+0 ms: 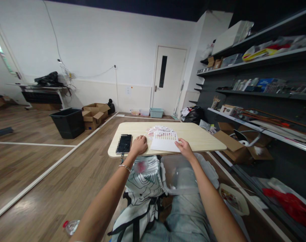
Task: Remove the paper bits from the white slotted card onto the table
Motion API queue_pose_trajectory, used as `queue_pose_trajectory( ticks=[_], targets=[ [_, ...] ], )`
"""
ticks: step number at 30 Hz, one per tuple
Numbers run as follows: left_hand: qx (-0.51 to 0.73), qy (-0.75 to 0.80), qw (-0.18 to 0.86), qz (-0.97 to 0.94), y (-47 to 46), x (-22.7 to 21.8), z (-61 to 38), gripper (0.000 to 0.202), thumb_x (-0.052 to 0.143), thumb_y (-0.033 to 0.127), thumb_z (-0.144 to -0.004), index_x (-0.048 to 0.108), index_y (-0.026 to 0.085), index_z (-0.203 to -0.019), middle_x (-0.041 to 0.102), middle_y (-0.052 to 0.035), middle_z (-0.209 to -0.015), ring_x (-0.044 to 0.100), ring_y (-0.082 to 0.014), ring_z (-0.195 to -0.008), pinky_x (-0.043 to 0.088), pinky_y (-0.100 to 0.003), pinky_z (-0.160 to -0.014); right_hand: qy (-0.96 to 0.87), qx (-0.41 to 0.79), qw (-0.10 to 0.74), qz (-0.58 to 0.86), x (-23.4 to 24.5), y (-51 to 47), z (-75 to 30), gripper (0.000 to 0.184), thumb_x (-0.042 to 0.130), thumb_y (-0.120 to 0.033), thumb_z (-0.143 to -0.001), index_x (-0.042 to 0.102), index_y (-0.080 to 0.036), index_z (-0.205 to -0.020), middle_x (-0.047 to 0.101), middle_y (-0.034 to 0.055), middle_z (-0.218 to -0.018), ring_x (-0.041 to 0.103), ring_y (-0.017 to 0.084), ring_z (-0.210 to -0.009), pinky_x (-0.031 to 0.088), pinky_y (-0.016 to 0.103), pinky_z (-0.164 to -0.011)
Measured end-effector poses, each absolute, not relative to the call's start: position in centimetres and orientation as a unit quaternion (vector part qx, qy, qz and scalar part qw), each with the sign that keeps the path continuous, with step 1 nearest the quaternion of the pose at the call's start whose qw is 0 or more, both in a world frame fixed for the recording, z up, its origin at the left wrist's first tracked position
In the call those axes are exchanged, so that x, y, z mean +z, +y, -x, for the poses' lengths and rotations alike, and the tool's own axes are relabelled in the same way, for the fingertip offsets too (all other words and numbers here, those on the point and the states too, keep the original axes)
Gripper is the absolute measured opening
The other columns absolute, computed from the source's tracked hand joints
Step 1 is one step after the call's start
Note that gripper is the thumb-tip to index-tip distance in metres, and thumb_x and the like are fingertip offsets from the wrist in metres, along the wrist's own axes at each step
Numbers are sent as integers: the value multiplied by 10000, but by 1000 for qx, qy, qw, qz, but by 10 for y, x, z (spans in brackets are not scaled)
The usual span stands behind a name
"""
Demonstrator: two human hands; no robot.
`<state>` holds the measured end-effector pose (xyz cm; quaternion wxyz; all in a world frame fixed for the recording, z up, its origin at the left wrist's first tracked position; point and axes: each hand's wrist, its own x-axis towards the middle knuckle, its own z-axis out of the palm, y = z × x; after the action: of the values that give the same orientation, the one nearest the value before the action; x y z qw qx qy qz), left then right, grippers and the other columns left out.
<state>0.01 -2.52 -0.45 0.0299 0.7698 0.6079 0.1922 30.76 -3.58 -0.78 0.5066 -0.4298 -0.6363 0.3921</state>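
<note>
A white card with a row of slots cut along its far edge (164, 145) lies near the front of the small light wooden table (205, 138). My right hand (183, 148) pinches its right edge, thumb on top. My left hand (140, 145) rests on the tabletop left of the card, fingers curled downward; anything beneath them is hidden. Beside it, on the left, is a dark phone (124, 144) with a strap hanging over the table edge. Just beyond the card spreads a heap of small white and pinkish pieces (161, 129), too small to make out singly.
A clear plastic tub (178, 174) sits under the table's front edge by my lap. Low at the right stands a bowl of small coloured bits (233, 198). Shelves (266, 92) line the right wall. A black bin (68, 123) and cardboard boxes (94, 116) stand on the left floor.
</note>
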Motion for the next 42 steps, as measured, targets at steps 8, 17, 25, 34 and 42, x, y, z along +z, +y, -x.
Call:
queue_pose_trajectory(
  ticks=[8,17,25,34,42],
  targets=[
    [191,607,26,-771,-25,-4,0,354,381,236,-957,624,163,-1203,609,-153,-1360,554,-293,-1254,429,-397,-1051,-658,376,484,438,-10,-35,-307,529,755,-671,-734,569,-218,-936,648,-11,-604,519,140,-479,320,236,-450],
    [193,608,23,-770,-22,-7,0,350,380,234,-961,630,165,-1195,614,-157,-1345,556,-295,-1251,428,-404,-1046,-658,389,476,436,-6,-38,-308,528,769,-658,-730,597,-209,-947,674,7,-646,557,154,-515,355,249,-473],
    [188,607,18,-772,-25,-5,0,344,383,217,-955,625,162,-1193,624,-148,-1333,563,-286,-1246,428,-384,-1047,-658,383,487,428,-5,-38,-306,521,776,-649,-730,567,-218,-933,640,-7,-630,541,144,-522,353,237,-483],
    [193,608,25,-770,-24,-5,-1,340,393,227,-957,631,178,-1196,620,-142,-1342,561,-283,-1252,428,-392,-1053,-668,363,478,440,-7,-37,-305,529,762,-669,-736,584,-211,-933,605,-12,-587,510,146,-520,320,236,-467],
    [195,607,28,-770,-24,-6,0,342,387,226,-958,627,176,-1197,617,-143,-1350,556,-284,-1260,422,-390,-1065,-653,374,495,435,-3,-40,-303,529,773,-661,-712,578,-211,-911,655,3,-633,545,151,-541,344,243,-498]
  ],
)
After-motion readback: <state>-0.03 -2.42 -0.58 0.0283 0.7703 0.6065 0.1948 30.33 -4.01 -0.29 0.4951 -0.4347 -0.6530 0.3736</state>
